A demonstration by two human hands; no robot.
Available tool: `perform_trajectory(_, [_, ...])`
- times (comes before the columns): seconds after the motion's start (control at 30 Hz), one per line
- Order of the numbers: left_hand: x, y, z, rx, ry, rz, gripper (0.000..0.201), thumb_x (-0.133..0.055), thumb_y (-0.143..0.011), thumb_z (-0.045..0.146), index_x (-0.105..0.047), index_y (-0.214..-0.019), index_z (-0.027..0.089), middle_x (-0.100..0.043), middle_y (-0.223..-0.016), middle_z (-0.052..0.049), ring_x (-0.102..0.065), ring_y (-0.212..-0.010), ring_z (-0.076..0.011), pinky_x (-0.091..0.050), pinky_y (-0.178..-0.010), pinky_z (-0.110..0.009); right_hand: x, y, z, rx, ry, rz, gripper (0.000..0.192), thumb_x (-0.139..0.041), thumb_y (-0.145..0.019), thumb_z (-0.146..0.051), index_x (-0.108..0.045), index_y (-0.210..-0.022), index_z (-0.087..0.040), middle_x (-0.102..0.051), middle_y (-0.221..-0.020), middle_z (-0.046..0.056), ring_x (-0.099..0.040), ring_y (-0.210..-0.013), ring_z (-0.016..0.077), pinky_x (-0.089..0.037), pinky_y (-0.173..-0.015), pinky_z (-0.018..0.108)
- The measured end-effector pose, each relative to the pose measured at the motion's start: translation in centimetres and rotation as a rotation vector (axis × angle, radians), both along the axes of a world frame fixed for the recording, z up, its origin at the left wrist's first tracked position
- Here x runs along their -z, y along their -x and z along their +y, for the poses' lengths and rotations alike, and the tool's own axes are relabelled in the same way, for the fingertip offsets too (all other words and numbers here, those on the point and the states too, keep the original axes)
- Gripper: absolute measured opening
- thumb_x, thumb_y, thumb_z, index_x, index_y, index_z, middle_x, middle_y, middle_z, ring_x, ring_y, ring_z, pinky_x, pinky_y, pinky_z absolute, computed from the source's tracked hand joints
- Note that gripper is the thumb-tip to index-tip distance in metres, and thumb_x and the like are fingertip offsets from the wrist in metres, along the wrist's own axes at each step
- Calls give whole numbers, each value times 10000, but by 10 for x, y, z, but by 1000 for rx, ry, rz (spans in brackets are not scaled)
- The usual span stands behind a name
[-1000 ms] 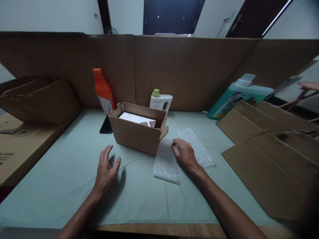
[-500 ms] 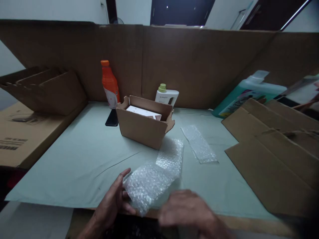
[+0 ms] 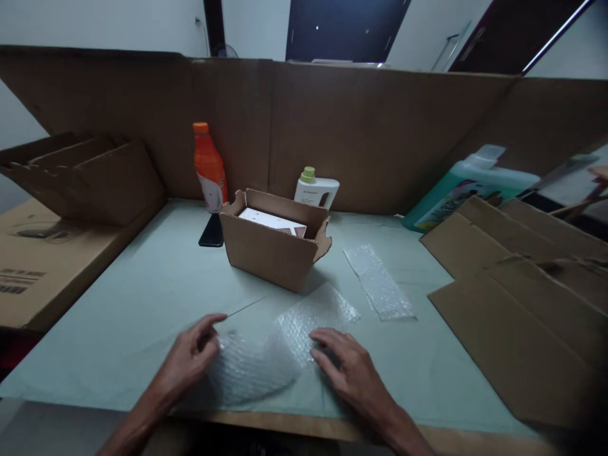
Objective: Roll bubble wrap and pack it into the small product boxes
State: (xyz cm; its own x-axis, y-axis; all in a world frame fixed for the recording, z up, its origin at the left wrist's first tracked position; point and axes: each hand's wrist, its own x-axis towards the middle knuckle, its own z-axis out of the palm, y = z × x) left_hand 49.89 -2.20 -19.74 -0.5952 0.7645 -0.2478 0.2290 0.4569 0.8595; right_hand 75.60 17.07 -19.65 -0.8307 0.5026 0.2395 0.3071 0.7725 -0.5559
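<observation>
A sheet of clear bubble wrap (image 3: 256, 370) lies bent across the near middle of the table, its left part raised and blurred. My left hand (image 3: 190, 354) grips its left edge near the thumb, with the index finger stretched out above. At the other side, my right hand (image 3: 349, 367) has its fingers apart and slightly curved, the tips against the sheet's right edge. Beyond the wrap stands an open cardboard box (image 3: 268, 256) with a white printed box (image 3: 270, 220) inside. A second bubble wrap strip (image 3: 380, 285) lies flat to the right.
An orange bottle (image 3: 209, 168), a black phone (image 3: 211, 231) and a white bottle with a green cap (image 3: 316, 192) sit behind. A teal jug (image 3: 468, 187) leans at back right beside cardboard pieces (image 3: 522, 335). A cardboard wall (image 3: 361, 133) closes the back; cartons (image 3: 61, 253) stand left.
My left hand has moved left and slightly up with the wrap's edge, spreading the sheet flatter and leftward. My right hand has risen from the table's front edge onto the wrap.
</observation>
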Motion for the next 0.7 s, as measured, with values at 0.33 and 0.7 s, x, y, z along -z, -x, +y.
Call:
perform_trajectory(0.33, [-22, 82, 65, -37, -163, 500, 834, -588, -771, 528, -378, -1497, 175, -524, -1444, -177, -533, -1298, -334, -452, -1041, -486, -15, 63, 93, 151, 204, 147, 549, -657, -817, -422, -573, -1312, -200, -671, -1278, 150, -665, -1111, 308, -568, -867, 449])
perform_trajectory(0.7, [-1, 63, 46, -311, -206, 267, 617, -682, -756, 516, -508, -1249, 188, -657, -1163, -104, -646, -1083, -304, -522, -947, -434, 3, 94, 44, -34, 245, 275, 733, -635, -746, -202, -432, -1450, -216, -604, -1353, 147, -578, -1216, 325, -529, -950, 492])
